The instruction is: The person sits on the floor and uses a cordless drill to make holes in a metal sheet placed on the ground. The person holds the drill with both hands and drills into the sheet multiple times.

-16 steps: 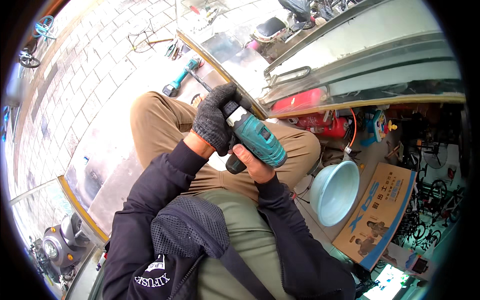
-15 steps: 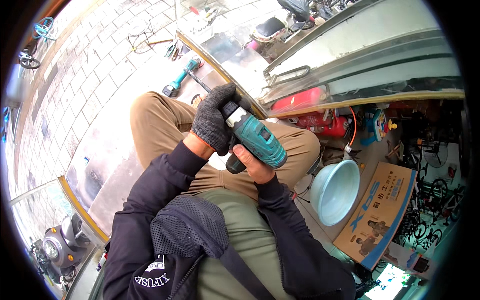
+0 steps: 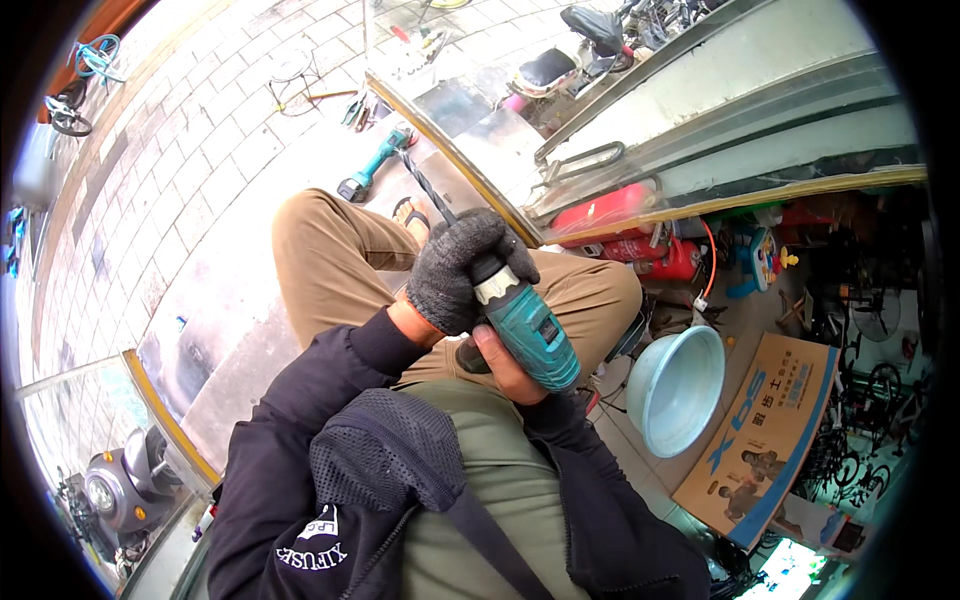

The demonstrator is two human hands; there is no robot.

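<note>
I hold a teal cordless drill (image 3: pixel 537 340) above my lap, tilted so that its front end points up and to the left. My left hand (image 3: pixel 452 272), in a dark grey knit glove, is closed around the black chuck. Out past the glove runs a long spiral drill bit (image 3: pixel 424 186). My bare right hand (image 3: pixel 505 370) is wrapped round the drill's handle below the body, with the thumb along its side. Most of the handle and the right fingers are hidden.
A teal angle grinder (image 3: pixel 375 165) lies on the step beyond my knees, with pliers (image 3: pixel 357 110) farther off. To the right are a pale blue basin (image 3: pixel 678 390), a flat cardboard box (image 3: pixel 760 440) and red fire extinguishers (image 3: pixel 668 255). A glass door's frame (image 3: pixel 455 155) stands ahead.
The drill and both hands have shifted slightly right and down in the view. The drill and its bit stand steeper, and more of the bit shows past the glove.
</note>
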